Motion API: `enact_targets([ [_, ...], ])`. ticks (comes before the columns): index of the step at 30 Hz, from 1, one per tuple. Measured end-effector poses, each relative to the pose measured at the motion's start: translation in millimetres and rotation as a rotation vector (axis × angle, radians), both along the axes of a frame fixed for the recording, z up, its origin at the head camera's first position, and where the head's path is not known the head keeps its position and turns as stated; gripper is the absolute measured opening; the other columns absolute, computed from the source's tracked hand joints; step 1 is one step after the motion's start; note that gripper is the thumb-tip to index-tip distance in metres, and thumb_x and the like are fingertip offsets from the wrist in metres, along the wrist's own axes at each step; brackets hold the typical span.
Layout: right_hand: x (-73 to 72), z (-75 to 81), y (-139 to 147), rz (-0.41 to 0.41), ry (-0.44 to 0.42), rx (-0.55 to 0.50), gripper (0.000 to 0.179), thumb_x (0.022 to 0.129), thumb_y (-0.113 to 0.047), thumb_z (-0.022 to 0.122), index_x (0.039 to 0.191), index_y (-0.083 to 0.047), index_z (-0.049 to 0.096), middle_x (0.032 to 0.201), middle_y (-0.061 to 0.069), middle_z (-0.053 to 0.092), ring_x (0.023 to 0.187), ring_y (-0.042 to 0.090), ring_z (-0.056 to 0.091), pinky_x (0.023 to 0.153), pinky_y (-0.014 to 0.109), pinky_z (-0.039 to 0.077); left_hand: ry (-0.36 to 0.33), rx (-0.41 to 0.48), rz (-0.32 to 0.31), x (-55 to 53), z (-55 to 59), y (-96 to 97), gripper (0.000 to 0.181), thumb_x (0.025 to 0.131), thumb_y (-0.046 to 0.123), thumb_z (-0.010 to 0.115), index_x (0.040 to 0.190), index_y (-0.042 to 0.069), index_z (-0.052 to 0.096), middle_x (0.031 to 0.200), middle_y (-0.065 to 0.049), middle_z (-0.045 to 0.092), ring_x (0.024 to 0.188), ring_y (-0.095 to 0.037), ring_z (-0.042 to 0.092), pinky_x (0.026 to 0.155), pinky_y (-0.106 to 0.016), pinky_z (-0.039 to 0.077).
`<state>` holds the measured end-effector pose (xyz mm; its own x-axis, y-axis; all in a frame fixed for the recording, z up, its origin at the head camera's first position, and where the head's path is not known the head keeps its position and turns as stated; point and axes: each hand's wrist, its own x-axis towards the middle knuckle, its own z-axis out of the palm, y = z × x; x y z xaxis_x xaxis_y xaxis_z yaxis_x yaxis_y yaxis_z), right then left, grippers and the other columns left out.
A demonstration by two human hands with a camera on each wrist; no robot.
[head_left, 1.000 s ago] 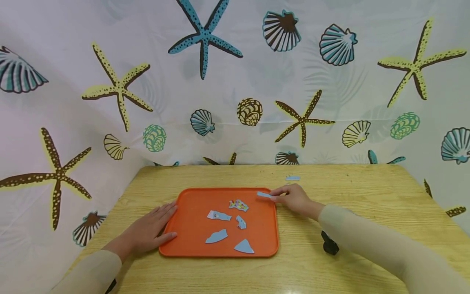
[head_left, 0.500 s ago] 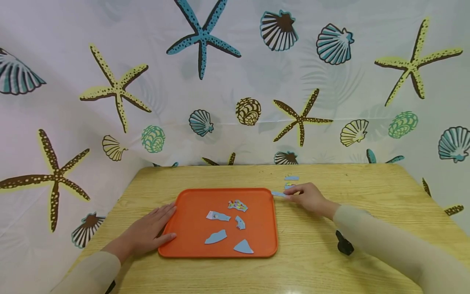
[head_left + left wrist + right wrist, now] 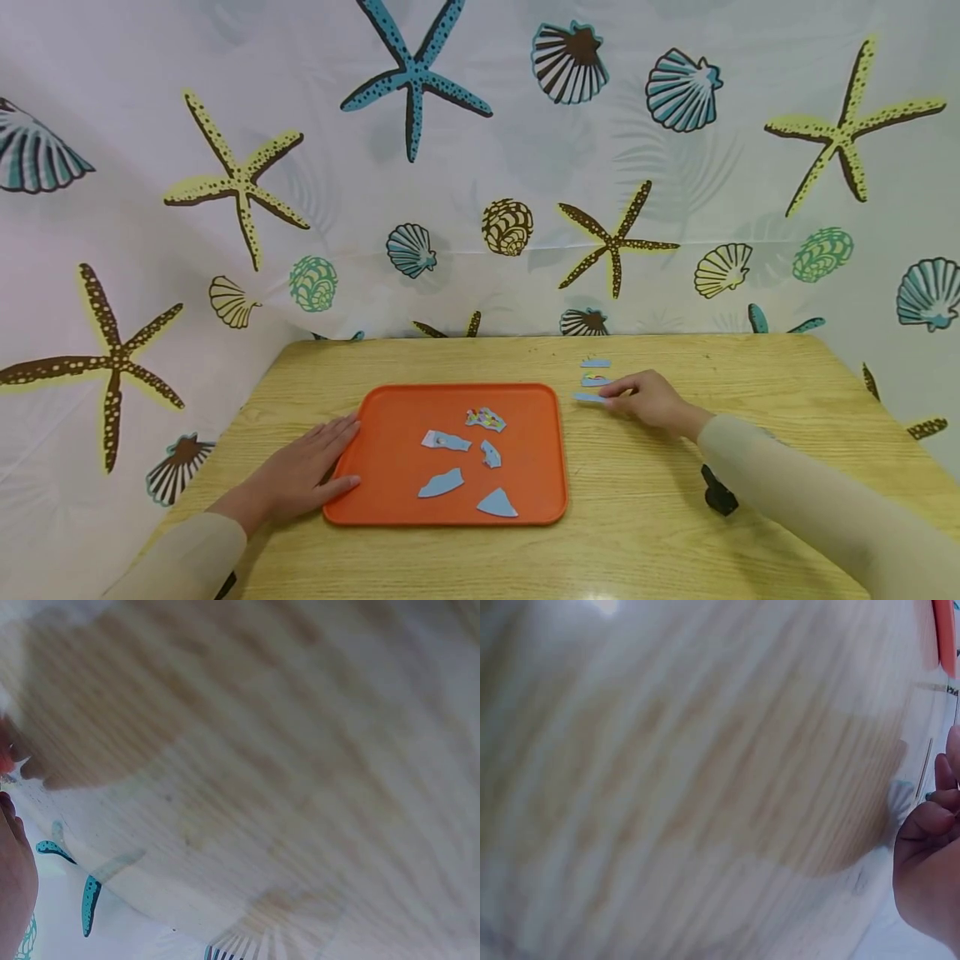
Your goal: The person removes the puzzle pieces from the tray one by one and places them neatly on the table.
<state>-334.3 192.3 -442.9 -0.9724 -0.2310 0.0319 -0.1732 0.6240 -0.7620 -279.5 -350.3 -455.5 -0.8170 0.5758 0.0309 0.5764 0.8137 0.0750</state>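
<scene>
Behind your table hangs a white cloth [image 3: 465,192], printed with starfish [image 3: 415,71] and shells [image 3: 570,62]. The table [image 3: 420,562] has a pale wood-grain top. Your right sleeve [image 3: 795,492] and your left sleeve [image 3: 180,554], both cream, reach in over it from either side. An orange tray [image 3: 382,425] lies flat on the table, between your hands.

Your left hand [image 3: 300,467] rests at the tray's left edge, fingers extended and grasping nothing, the thumb over the rim. Your right hand [image 3: 647,402] is beyond the tray's far right corner, pinching the end of a blue strip between thumb and fingers; the left wrist view adds little, being mostly blurred table. A black object [image 3: 720,492], not identifiable, shows below your right sleeve.

Five flat pieces lie apart on the tray: a long piece [image 3: 447,441] with a whitish end left of centre; a curved blue piece [image 3: 441,483] nearer you; a blue triangle [image 3: 498,503] by the near rim; a multicoloured piece [image 3: 486,418] toward the far side; and a small piece [image 3: 491,454] below it.

The blue strip [image 3: 588,397] in your grip is just outside the tray. Beyond it on the table are a colour-marked strip [image 3: 595,382] and, farthest, a plain strip [image 3: 596,363].
</scene>
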Motion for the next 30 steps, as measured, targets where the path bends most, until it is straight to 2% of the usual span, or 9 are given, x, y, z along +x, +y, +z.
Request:
enact_targets([
  [4,-5.8,-2.1,8.5,0.010,0.015,0.034,0.022,0.091,-0.018,0.071,0.110,-0.007,0.075,0.116,0.012,0.066,0.077,0.018,0.048,0.064,0.030,0.041,0.003,0.008,-0.007,0.1,1.1,0.8,0.085,0.095,0.063,0.042,0.154,0.003,0.024,0.159,-0.010,0.021,0.144,-0.028,0.021,0.114,-0.050,0.021],
  [10,-13.1,-4.8,17.7,0.046,0.029,0.055,0.023,0.092,-0.018,0.069,0.110,-0.006,0.074,0.115,0.012,0.067,0.080,0.018,0.052,0.068,0.032,0.042,0.001,0.009,0.001,0.5,1.9,1.0,0.085,0.095,0.063,0.042,0.154,0.004,0.024,0.160,-0.009,0.020,0.144,-0.028,0.021,0.114,-0.050,0.020],
  [16,-13.9,-1.0,17.5,0.055,0.012,0.031,0.021,0.092,-0.014,0.069,0.109,-0.004,0.074,0.113,0.013,0.067,0.076,0.019,0.049,0.066,0.033,0.042,0.020,0.029,-0.016,1.3,2.1,1.4,0.084,0.095,0.061,0.045,0.153,0.003,0.026,0.159,-0.011,0.023,0.143,-0.030,0.024,0.113,-0.051,0.022],
  [22,-15.7,-1.2,15.0,0.061,0.021,0.043,0.020,0.091,-0.014,0.069,0.108,-0.005,0.075,0.112,0.011,0.068,0.081,0.019,0.052,0.071,0.033,0.043,0.056,0.043,-0.040,2.5,1.7,1.7,0.081,0.096,0.058,0.047,0.152,0.002,0.029,0.157,-0.014,0.027,0.141,-0.033,0.028,0.111,-0.050,0.026],
  [30,-17.2,-3.2,13.2,0.062,0.031,0.048,0.019,0.091,-0.015,0.070,0.107,-0.005,0.075,0.111,0.011,0.068,0.083,0.018,0.054,0.073,0.033,0.044,0.019,0.029,-0.010,2.8,1.4,2.5,0.084,0.095,0.062,0.044,0.153,0.002,0.027,0.158,-0.012,0.024,0.143,-0.031,0.024,0.112,-0.052,0.023],
])
